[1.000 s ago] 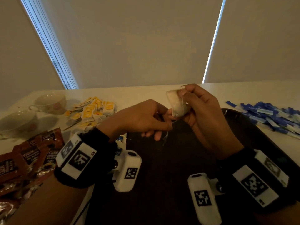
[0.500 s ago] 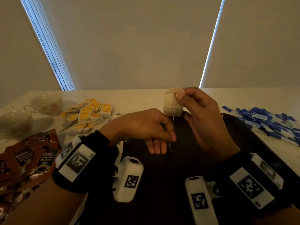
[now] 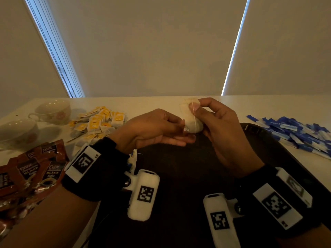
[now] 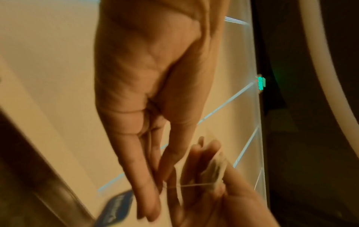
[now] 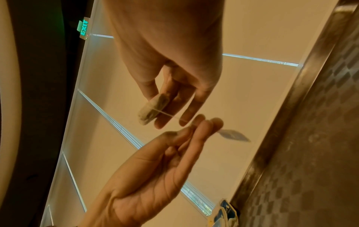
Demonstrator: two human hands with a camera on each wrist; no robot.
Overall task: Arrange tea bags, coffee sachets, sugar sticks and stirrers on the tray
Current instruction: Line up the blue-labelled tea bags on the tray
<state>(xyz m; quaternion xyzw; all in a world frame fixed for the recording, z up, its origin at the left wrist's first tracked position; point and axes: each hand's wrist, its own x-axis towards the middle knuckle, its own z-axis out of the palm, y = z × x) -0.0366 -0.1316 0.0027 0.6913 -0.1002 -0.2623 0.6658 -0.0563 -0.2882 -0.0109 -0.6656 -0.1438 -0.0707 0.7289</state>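
My right hand [image 3: 197,111] pinches a pale tea bag [image 3: 190,119] by its top, holding it upright above the far part of the dark tray [image 3: 179,185]. My left hand [image 3: 180,128] sits just left of the bag and pinches its thin string [image 3: 193,113]. In the right wrist view the tea bag [image 5: 153,107] lies between my right fingers. Its string [image 5: 169,115] stretches to my left fingertips [image 5: 196,122], with a blurred blue tag [image 5: 233,135] behind them. The left wrist view shows the same string [image 4: 194,185] taut between both hands.
Yellow-tagged tea bags [image 3: 100,122] are heaped left of the tray. Brown coffee sachets [image 3: 32,172] lie at the near left, and blue sugar sticks [image 3: 295,133] on the right. Two cups [image 3: 52,111] [image 3: 16,129] stand at the far left.
My left hand drew the string down away from the bag, then came back up beside it. The right hand kept hold of the tea bag and barely shifted.
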